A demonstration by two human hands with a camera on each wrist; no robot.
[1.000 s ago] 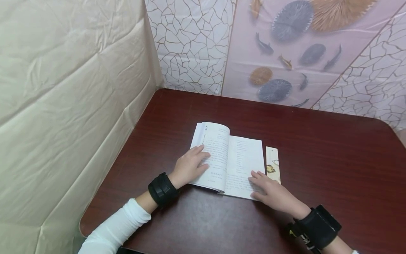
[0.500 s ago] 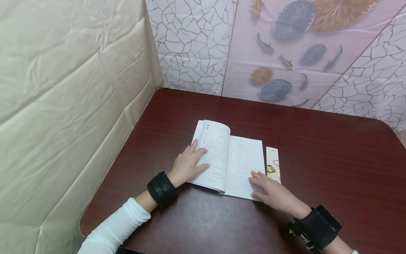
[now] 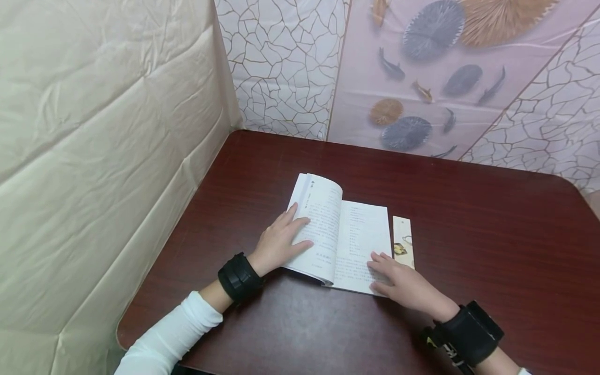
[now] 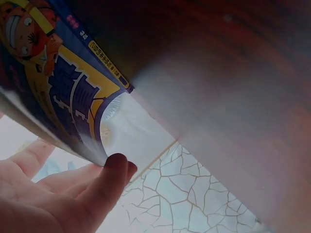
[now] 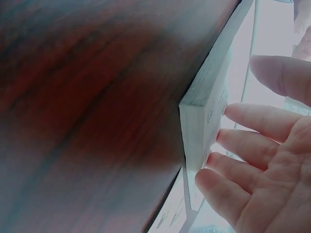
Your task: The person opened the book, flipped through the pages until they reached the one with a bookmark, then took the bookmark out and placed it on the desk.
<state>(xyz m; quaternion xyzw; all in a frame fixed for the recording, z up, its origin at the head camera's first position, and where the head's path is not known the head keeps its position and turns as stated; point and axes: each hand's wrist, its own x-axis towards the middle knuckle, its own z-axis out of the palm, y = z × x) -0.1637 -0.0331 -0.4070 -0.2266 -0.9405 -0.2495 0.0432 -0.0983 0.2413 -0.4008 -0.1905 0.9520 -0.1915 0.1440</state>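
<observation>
An open book (image 3: 358, 234) with printed pages lies on the dark red table. Its left half is raised and tilted, so the colourful cover (image 4: 73, 92) shows from underneath in the left wrist view. My left hand (image 3: 276, 242) grips that half at its outer edge, thumb and nearer fingers over the printed page, other fingertips at the cover's edge. On the lower right page rests my right hand (image 3: 403, 284), its fingers stretched out and slightly spread. Just beside the book's right edge is a pale bookmark (image 3: 402, 234) with a yellow-and-brown picture, its lower end behind the right hand.
The table (image 3: 497, 229) has rounded corners and reaches back to a patterned cloth wall (image 3: 281, 67). A cream fabric drape (image 3: 103, 156) hangs along its left side. Black camera bands (image 3: 240, 278) sit on both wrists.
The book's left half has risen and shifted slightly up and to the right. My left hand has moved its fingers out to the page's outer edge. The right hand stays in place.
</observation>
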